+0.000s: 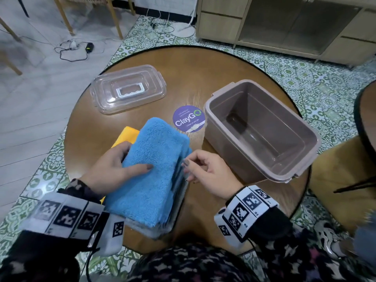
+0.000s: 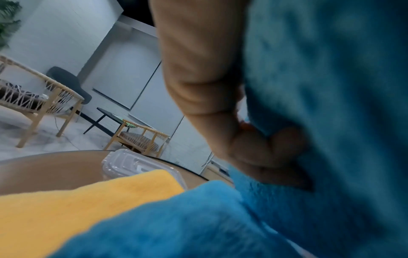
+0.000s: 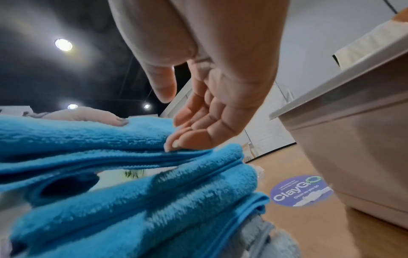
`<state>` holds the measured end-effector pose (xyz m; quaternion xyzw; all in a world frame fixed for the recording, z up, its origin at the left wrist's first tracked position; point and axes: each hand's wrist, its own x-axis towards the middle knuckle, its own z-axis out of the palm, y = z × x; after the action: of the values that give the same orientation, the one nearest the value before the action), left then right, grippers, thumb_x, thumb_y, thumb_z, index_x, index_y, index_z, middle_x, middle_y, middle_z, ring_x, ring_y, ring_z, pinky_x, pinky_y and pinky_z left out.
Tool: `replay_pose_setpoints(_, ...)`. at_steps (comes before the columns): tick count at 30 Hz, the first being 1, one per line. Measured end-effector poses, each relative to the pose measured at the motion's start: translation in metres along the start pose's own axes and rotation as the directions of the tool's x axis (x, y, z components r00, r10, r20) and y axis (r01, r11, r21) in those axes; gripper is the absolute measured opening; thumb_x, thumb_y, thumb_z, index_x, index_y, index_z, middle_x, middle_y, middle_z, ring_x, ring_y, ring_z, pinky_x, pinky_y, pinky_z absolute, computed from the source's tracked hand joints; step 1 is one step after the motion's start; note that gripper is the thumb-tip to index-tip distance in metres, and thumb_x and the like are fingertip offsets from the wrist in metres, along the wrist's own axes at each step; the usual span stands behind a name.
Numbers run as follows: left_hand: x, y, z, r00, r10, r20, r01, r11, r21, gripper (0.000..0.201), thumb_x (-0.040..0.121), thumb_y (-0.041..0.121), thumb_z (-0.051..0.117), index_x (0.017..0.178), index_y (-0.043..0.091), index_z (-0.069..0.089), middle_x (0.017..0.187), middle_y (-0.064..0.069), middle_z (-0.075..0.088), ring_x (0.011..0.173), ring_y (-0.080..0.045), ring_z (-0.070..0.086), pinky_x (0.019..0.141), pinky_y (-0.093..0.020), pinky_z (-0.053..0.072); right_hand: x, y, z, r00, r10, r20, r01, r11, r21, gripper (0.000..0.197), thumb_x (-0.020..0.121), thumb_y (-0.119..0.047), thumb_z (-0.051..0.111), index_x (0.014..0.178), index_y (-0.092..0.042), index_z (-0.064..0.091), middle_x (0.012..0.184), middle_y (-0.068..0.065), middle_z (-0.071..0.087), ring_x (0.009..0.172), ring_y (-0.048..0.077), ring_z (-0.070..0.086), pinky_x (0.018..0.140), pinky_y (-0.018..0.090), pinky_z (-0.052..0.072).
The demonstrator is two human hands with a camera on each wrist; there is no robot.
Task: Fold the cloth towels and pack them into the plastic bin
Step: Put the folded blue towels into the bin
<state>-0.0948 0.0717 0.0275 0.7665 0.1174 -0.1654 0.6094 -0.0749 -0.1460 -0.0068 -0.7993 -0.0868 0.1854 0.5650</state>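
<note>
- The blue towel [image 1: 151,169] is a thick, fluffy pile cloth, folded into a long rectangle that runs from the middle of the head view down toward the lower centre.
- From the right wrist view its open side shows several stacked layers [image 3: 137,200] with stitched hems, and gaps between the folds.
- It lies on top of a stack; a grey cloth [image 1: 142,227] peeks out at the stack's lower edge, and a yellow towel [image 1: 127,134] sticks out from under its upper left side.
- The left hand [image 1: 110,165] grips the towel's left edge: thumb laid flat across the top, fingers tucked under the fold.
- The right hand [image 1: 205,169] is loosely spread, its fingertips [image 3: 171,145] touching the layered right edge of the blue towel; it pinches nothing that I can tell.
- The plastic bin [image 1: 262,129] stands to the right of centre on the round wooden worktop [image 1: 189,70], brownish-pink and translucent, with nothing inside.
- Its clear lid [image 1: 128,89] lies flat at upper left of the worktop, white handle facing up.
- A round purple "ClayGo" sticker [image 1: 189,118] sits between the towel and the bin.
</note>
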Motion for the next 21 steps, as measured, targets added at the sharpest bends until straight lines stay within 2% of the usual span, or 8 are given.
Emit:
replay_pose_setpoints(3,-0.008,0.021,0.002,0.999,0.035,-0.014,-0.037,0.979,-0.202,0.020,0.077,0.001,0.069,0.088,0.012,0.055,0.066,0.005,0.070,0.053,-0.007,0.065,0.043,-0.018,0.048,-0.001,-0.015,-0.003,0.998,0.057,-0.003,-0.056,0.986,0.160,0.011,0.091,-0.028,0.058,0.087,-0.018,0.058,0.083,0.002,0.063,0.068,0.011,0.063,0.060,0.026,0.053)
replay_pose_setpoints(8,-0.010,0.040,-0.002,0.990,0.141,-0.031,-0.142,0.912,-0.386,0.080,0.017,0.050,0.090,0.087,0.020,0.067,0.082,-0.001,0.074,0.064,-0.015,0.070,0.049,-0.023,0.053,0.006,-0.032,-0.006,0.966,0.217,0.137,-0.257,0.806,0.534,0.064,0.063,-0.057,0.064,0.120,-0.031,0.048,0.097,0.002,0.064,0.069,0.013,0.066,0.063,0.033,0.056)
replay_pose_setpoints(10,-0.007,0.041,0.007,0.991,0.132,0.020,-0.114,0.916,-0.384,0.074,0.025,0.044,0.092,0.091,0.019,0.068,0.085,-0.003,0.074,0.066,-0.016,0.071,0.050,-0.024,0.054,0.008,-0.037,-0.003,0.959,0.199,0.201,-0.281,0.752,0.597,0.074,0.066,-0.050,0.065,0.132,-0.025,0.043,0.095,0.000,0.066,0.068,0.012,0.067,0.066,0.030,0.054)
replay_pose_setpoints(12,-0.001,0.038,0.019,0.995,0.093,0.032,-0.076,0.934,-0.350,0.058,0.055,0.030,0.088,0.102,0.013,0.059,0.088,-0.005,0.072,0.067,-0.013,0.070,0.052,-0.024,0.054,0.012,-0.040,-0.001,0.973,0.165,0.160,-0.230,0.692,0.684,0.066,0.069,-0.027,0.067,0.130,-0.014,0.045,0.101,0.003,0.068,0.076,0.013,0.068,0.065,0.026,0.056)
replay_pose_setpoints(14,0.002,0.031,0.028,0.997,0.078,0.017,-0.073,0.976,-0.205,0.052,0.066,0.045,0.077,0.101,0.015,0.051,0.092,-0.004,0.068,0.070,-0.009,0.069,0.056,-0.022,0.053,0.015,-0.039,-0.002,0.982,0.177,0.062,-0.160,0.616,0.772,0.056,0.068,-0.004,0.068,0.121,-0.008,0.050,0.102,0.007,0.069,0.081,0.016,0.069,0.068,0.027,0.058)
replay_pose_setpoints(16,0.003,0.021,0.025,0.997,0.067,0.028,-0.070,0.982,0.175,0.065,0.063,0.071,0.062,0.107,0.025,0.049,0.101,0.001,0.063,0.082,-0.009,0.063,0.065,-0.021,0.048,0.014,-0.034,-0.012,0.978,0.208,-0.030,-0.096,0.570,0.816,0.044,0.071,0.011,0.066,0.110,-0.005,0.055,0.090,0.006,0.072,0.075,0.017,0.070,0.066,0.029,0.059)
replay_pose_setpoints(18,0.001,0.005,0.013,0.996,0.088,-0.018,-0.058,0.788,0.613,0.076,0.067,0.078,0.044,0.123,0.027,0.044,0.117,0.003,0.057,0.102,-0.014,0.057,0.078,-0.027,0.045,0.012,-0.029,-0.026,0.961,0.259,-0.098,-0.054,0.521,0.852,0.045,0.069,0.009,0.061,0.112,0.000,0.056,0.087,0.007,0.071,0.072,0.018,0.070,0.063,0.031,0.058)
replay_pose_setpoints(21,-0.004,-0.017,0.007,0.958,0.279,0.072,-0.220,0.546,0.808,0.091,0.070,0.084,0.030,0.131,0.019,0.044,0.128,-0.004,0.052,0.117,-0.027,0.050,0.095,-0.040,0.043,0.009,-0.018,-0.041,0.932,0.319,-0.173,-0.039,0.562,0.826,0.053,0.074,0.013,0.059,0.124,0.002,0.048,0.099,0.013,0.067,0.077,0.021,0.069,0.067,0.035,0.060)
